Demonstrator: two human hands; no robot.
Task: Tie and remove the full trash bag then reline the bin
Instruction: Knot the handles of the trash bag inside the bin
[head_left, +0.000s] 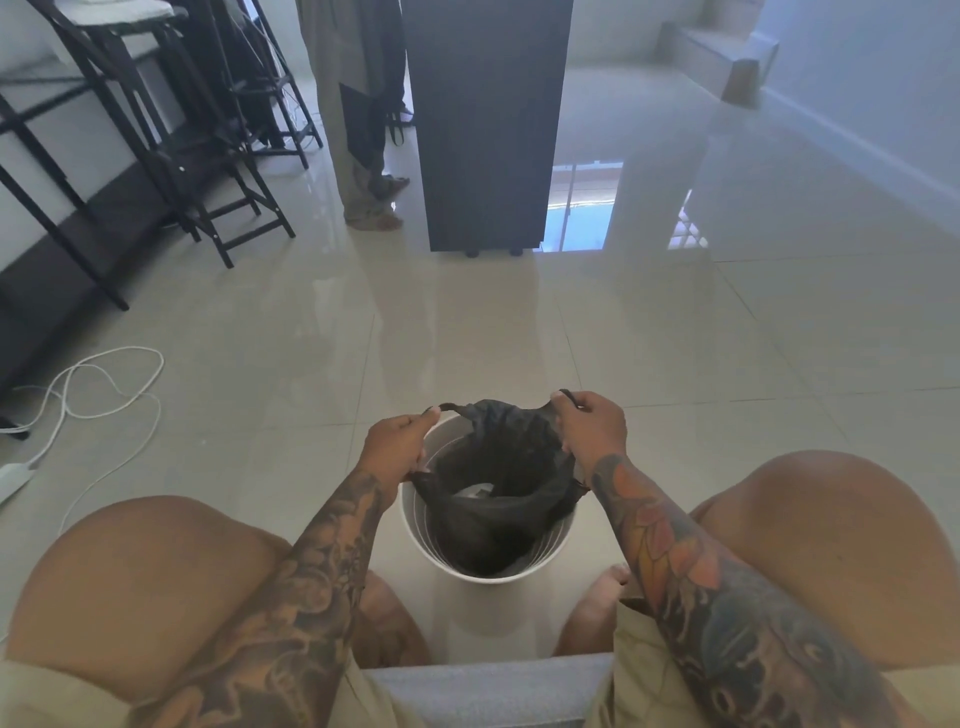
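Head view looks down on a wide floor (675, 338) of glossy pale tiles, mirror-smooth, with window light pooled in it beyond a tall dark cabinet (485, 124). To the left stand black folding stools (171, 130), thin-legged and angular, and a white cable (104, 384) loops loosely over the tiles near them. A second person's legs (363, 156) in loose khaki trousers stand beside the cabinet.

Closer in, the seated person's bare knees frame a round white bin (488, 564) standing on the floor between their feet; its wall is smooth plastic with fine ribs showing inside the rim. The black trash bag (498, 467) sits in it, thin, crinkled and slightly shiny film, its mouth lifted above the rim and stretched open so that something pale shows at the bottom.

The left hand (397, 447) has its grip closed on the bag's left edge, thumb and fingers pinching a twisted strip of film. The right hand (589, 431) has its grip clamped on the right edge likewise, a thin loop of plastic standing up past the fingers. Both forearms are heavily tattooed, the right one in colour.
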